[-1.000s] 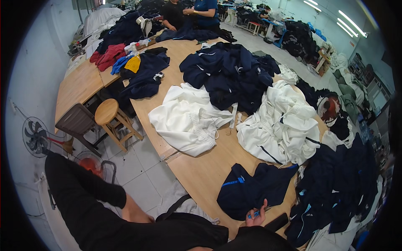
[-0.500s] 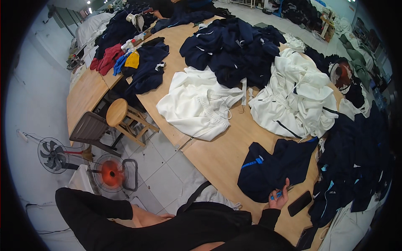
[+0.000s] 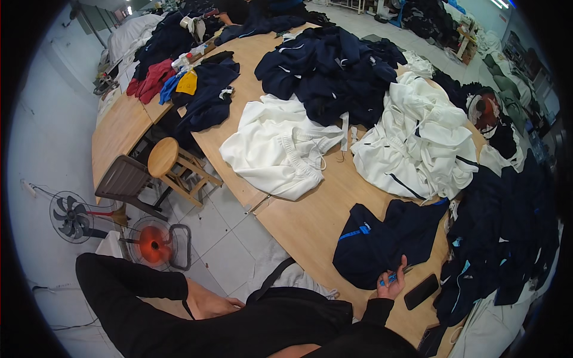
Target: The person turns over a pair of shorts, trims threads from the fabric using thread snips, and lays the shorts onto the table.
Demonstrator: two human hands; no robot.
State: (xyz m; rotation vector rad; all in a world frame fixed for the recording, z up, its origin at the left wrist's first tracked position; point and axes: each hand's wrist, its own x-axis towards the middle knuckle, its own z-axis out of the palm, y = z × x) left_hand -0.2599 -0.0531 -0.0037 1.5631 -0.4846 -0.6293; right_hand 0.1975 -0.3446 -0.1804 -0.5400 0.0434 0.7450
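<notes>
My right hand (image 3: 391, 286) rests at the near edge of a dark navy garment (image 3: 382, 238) with a blue strip, fingers curled round blue-handled scissors (image 3: 388, 278). The garment lies spread on the wooden table, and most of the scissors is hidden by the hand. Just right of that hand is a black phone (image 3: 421, 292). My left hand (image 3: 209, 301) is held low against my side, away from the table, with its fingers partly hidden by my black clothing.
White garments (image 3: 280, 149) and another white heap (image 3: 418, 143) cover the table's middle, with a navy pile (image 3: 328, 71) behind. Dark clothes (image 3: 495, 238) hang over the right edge. A stool (image 3: 164, 156), a chair (image 3: 124, 182) and fans (image 3: 154, 244) stand on the left.
The view has shifted slightly. My left hand has turned a little at my side, its fingers less stretched. My right hand keeps its place by the navy garment, still holding the scissors.
</notes>
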